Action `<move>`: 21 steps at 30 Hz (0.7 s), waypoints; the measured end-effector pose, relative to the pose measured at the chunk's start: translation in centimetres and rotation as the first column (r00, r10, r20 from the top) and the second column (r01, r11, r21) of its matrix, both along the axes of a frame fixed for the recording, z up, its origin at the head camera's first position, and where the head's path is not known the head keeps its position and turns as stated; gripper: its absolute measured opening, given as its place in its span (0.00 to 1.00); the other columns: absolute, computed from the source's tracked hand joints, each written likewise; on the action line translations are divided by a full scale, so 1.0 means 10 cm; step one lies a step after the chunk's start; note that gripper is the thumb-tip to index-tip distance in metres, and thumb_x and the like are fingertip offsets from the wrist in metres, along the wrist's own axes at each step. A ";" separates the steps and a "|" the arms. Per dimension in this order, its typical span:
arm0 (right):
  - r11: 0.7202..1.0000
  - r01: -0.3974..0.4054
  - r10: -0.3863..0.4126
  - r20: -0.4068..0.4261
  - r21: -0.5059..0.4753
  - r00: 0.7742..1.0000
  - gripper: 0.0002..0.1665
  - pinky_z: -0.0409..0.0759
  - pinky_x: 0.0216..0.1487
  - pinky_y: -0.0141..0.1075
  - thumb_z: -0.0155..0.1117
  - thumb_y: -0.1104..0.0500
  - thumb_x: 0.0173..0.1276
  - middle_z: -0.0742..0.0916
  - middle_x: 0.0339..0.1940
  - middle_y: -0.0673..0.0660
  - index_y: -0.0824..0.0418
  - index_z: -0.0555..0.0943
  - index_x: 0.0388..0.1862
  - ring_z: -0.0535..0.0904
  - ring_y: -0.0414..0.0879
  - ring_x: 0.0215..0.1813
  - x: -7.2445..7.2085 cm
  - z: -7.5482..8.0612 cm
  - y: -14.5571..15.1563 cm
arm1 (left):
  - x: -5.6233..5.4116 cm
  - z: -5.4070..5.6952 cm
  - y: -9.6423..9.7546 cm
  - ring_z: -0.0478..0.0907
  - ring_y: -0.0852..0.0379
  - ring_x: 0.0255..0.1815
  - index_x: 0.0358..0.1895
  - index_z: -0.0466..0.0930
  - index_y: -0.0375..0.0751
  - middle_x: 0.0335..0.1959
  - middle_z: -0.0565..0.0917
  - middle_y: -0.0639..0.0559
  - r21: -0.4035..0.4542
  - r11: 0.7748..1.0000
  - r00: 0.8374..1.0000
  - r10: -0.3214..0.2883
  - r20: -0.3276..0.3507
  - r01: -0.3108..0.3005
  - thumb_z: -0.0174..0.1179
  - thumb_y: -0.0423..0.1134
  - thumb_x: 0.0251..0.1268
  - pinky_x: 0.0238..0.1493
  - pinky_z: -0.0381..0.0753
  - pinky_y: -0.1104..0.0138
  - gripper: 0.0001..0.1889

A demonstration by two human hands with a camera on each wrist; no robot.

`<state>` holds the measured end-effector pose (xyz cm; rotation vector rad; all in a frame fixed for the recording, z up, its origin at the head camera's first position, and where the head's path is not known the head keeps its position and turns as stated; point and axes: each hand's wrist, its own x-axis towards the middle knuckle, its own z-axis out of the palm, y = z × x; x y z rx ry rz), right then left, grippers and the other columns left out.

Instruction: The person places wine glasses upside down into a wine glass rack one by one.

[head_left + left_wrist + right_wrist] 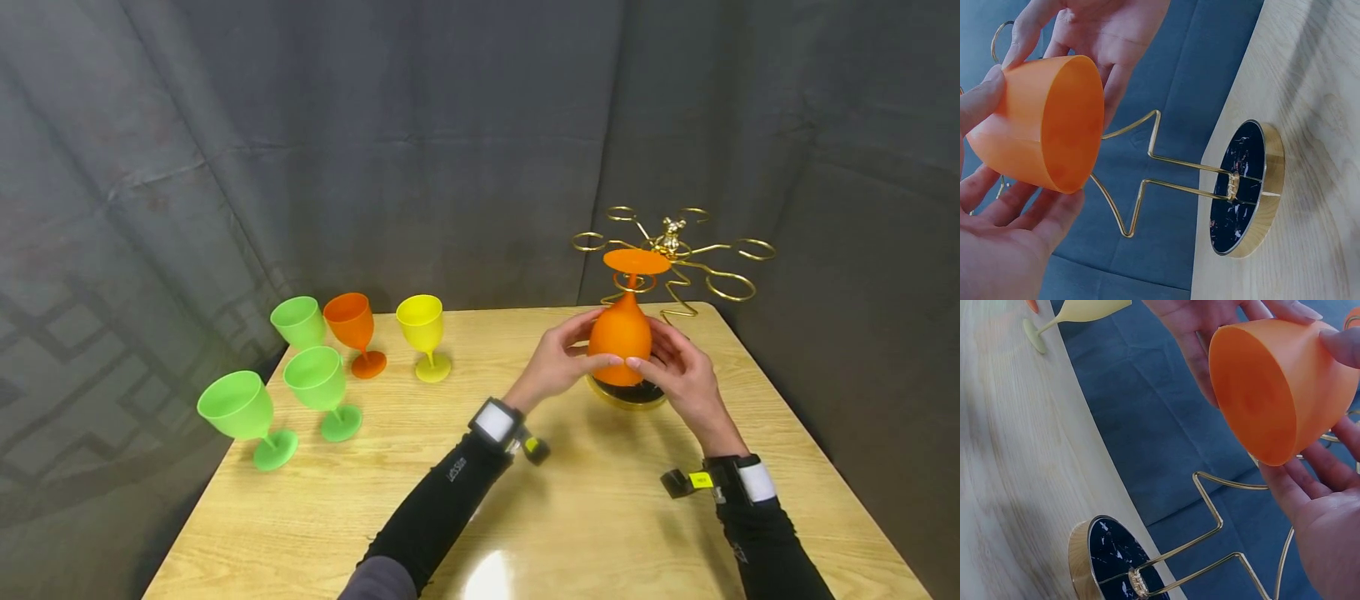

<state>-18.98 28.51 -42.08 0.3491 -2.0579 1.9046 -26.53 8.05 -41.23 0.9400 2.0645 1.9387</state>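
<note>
Head view, left to right: front green goblet (237, 407) upright on the wooden table (420, 517); back green goblet (298, 323) behind, its foot hidden; middle green goblet (315, 380) upright, just right of the front one. Next, darker orange goblet (350, 321) and yellow goblet (421, 323), both upright near the far edge. Inner walls of these five bowls visible from above.

Further right, well apart from that group: left hand (564, 354) gripping the left side of the held orange goblet (621, 337), thumb on the near face. Goblet inverted, foot uppermost, raised off the table in front of the gold wire stand (670, 237). Right hand (682, 367) grips the opposite side; the two thumbs nearly meet. A stand ring overlaps the stem below the foot; cannot tell whether it encircles it. Upturned foot shows in this view only.

Left wrist view: looks into the bowl's mouth, plain orange inside, which the head view hides. Also shows the stand's round base (1229, 219), dark speckled top with gold rim, flat on the table, two wires rising from a coiled joint (1233, 186). In the head view the goblet covers part of this base.

Right wrist view: same open mouth from the other side, fingers curved around the bowl; base cut by the lower edge. Yellow goblet partly visible at upper left, outside the left wrist view.
</note>
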 end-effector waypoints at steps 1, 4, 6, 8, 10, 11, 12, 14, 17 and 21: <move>1.000 -0.011 0.011 -0.006 -0.011 1.000 0.40 0.75 0.63 0.18 0.68 0.69 0.71 0.77 0.71 0.50 0.63 0.65 0.79 0.76 0.32 0.66 0.00 -0.01 0.00 | 0.00 -0.01 0.00 0.81 0.65 0.60 0.74 0.73 0.61 0.69 0.79 0.61 0.001 1.000 1.000 -0.001 0.006 0.001 0.76 0.40 0.61 0.57 0.86 0.69 0.37; 0.999 -0.038 0.038 -0.022 -0.033 0.999 0.40 0.76 0.64 0.19 0.67 0.71 0.71 0.78 0.69 0.47 0.65 0.65 0.79 0.77 0.33 0.66 -0.01 -0.05 0.00 | 0.00 -0.04 -0.01 0.81 0.64 0.61 0.74 0.73 0.62 0.70 0.79 0.62 -0.001 1.000 1.000 -0.006 0.011 0.006 0.75 0.40 0.61 0.58 0.85 0.69 0.37; 0.998 -0.052 0.051 -0.025 -0.041 0.998 0.40 0.76 0.64 0.19 0.66 0.72 0.70 0.77 0.69 0.47 0.66 0.65 0.79 0.77 0.33 0.66 -0.02 -0.07 0.00 | 0.01 -0.06 -0.01 0.80 0.61 0.62 0.74 0.72 0.63 0.69 0.79 0.62 -0.002 1.000 1.000 -0.008 0.015 0.008 0.76 0.40 0.61 0.58 0.85 0.69 0.37; 0.998 -0.059 0.058 -0.024 -0.034 0.998 0.40 0.75 0.65 0.19 0.66 0.72 0.71 0.77 0.70 0.47 0.66 0.64 0.79 0.76 0.32 0.67 -0.02 -0.09 0.00 | 0.01 -0.08 -0.01 0.80 0.60 0.63 0.74 0.72 0.64 0.69 0.79 0.62 -0.002 1.000 1.000 -0.011 0.019 0.011 0.76 0.41 0.61 0.59 0.85 0.68 0.37; 0.998 -0.060 0.060 -0.020 -0.026 0.998 0.41 0.75 0.65 0.19 0.66 0.72 0.71 0.76 0.71 0.47 0.66 0.63 0.80 0.76 0.31 0.67 -0.02 -0.11 0.00 | 0.01 -0.10 -0.01 0.79 0.61 0.63 0.74 0.72 0.65 0.68 0.80 0.62 0.000 1.000 1.000 -0.011 0.020 0.011 0.76 0.41 0.61 0.60 0.84 0.67 0.37; 0.998 -0.060 0.060 -0.017 -0.024 0.998 0.41 0.74 0.65 0.19 0.66 0.72 0.71 0.76 0.71 0.47 0.65 0.63 0.80 0.76 0.31 0.68 -0.02 -0.11 0.00 | 0.01 -0.10 -0.01 0.79 0.62 0.64 0.74 0.72 0.65 0.68 0.80 0.62 0.003 1.000 1.000 -0.012 0.019 0.012 0.76 0.41 0.61 0.61 0.84 0.66 0.38; 0.998 -0.060 0.060 -0.017 -0.017 0.998 0.41 0.74 0.66 0.19 0.66 0.72 0.71 0.76 0.72 0.48 0.65 0.63 0.80 0.76 0.31 0.68 -0.02 -0.11 0.00 | 0.00 -0.11 -0.01 0.78 0.63 0.64 0.74 0.72 0.66 0.68 0.80 0.62 0.002 1.000 1.000 -0.009 0.010 0.009 0.76 0.41 0.61 0.63 0.83 0.66 0.38; 0.998 -0.064 0.064 -0.015 -0.014 0.998 0.41 0.74 0.66 0.19 0.66 0.72 0.71 0.77 0.72 0.48 0.64 0.63 0.80 0.75 0.31 0.68 -0.03 -0.12 0.00 | 0.00 -0.13 -0.01 0.78 0.65 0.64 0.74 0.72 0.65 0.68 0.80 0.63 -0.001 1.000 1.000 -0.001 -0.012 0.001 0.76 0.40 0.61 0.65 0.81 0.66 0.38; 0.998 -0.066 0.066 -0.011 -0.011 0.998 0.42 0.74 0.67 0.19 0.67 0.72 0.70 0.76 0.74 0.48 0.63 0.64 0.80 0.75 0.31 0.69 -0.05 -0.14 0.01 | -0.01 -0.14 0.00 0.76 0.67 0.66 0.74 0.71 0.63 0.69 0.79 0.64 -0.015 1.000 0.999 0.011 -0.041 -0.012 0.76 0.40 0.61 0.68 0.77 0.67 0.38; 0.998 -0.057 0.057 -0.015 0.036 0.998 0.43 0.71 0.68 0.18 0.67 0.70 0.70 0.73 0.78 0.54 0.61 0.63 0.81 0.72 0.29 0.71 -0.08 -0.16 0.03 | -0.01 -0.15 0.01 0.75 0.67 0.68 0.75 0.70 0.61 0.71 0.78 0.63 -0.033 0.999 0.998 0.025 -0.055 -0.027 0.76 0.41 0.61 0.69 0.76 0.68 0.39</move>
